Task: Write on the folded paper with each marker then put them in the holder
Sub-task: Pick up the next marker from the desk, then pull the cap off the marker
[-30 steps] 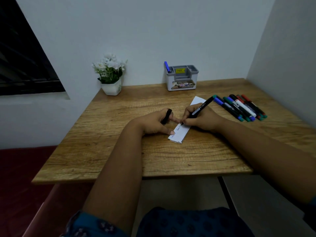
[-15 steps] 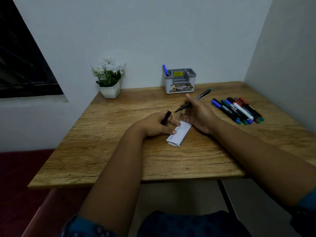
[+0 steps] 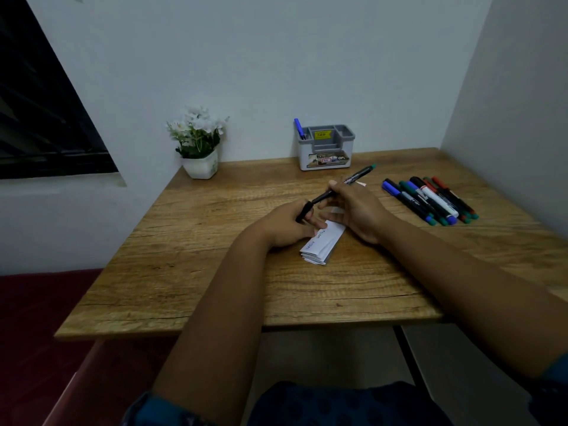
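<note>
**Q:** From the head camera, what are you holding, and why that way?

**Me:** My right hand (image 3: 358, 210) is closed around a black marker (image 3: 344, 186), fingers pinching its barrel low down, with the green-ended tail pointing up and away toward the holder (image 3: 326, 147). The tip end points at my left hand (image 3: 289, 224), which pinches the black cap (image 3: 304, 210) between its fingers, mouth facing the tip. I judge that I'm about to cap it; tip and cap look to be just meeting, though I can't tell if they are seated.

**Q:** And the paper?

**Me:** The folded paper (image 3: 322, 242) lies on the table (image 3: 215, 272) under and between my hands, a few faint written lines showing on its top face. My left fingers other than the pinching ones rest curled by its far end, touching or nearly so, probably to keep it from sliding.

**Q:** Where do the other markers sit?

**Me:** A row of markers (image 3: 430, 199) lies side by side to my right, well apart from the paper, within easy reach of the writing hand. The holder stands at the back by the wall, with one blue marker (image 3: 298, 129) upright in its left compartment. A flower pot (image 3: 199, 149) sits at the back left, out of the way.

**Q:** How far along?

**Me:** Early, I'd say: one stowed, one in hand, the row untouched.
</note>
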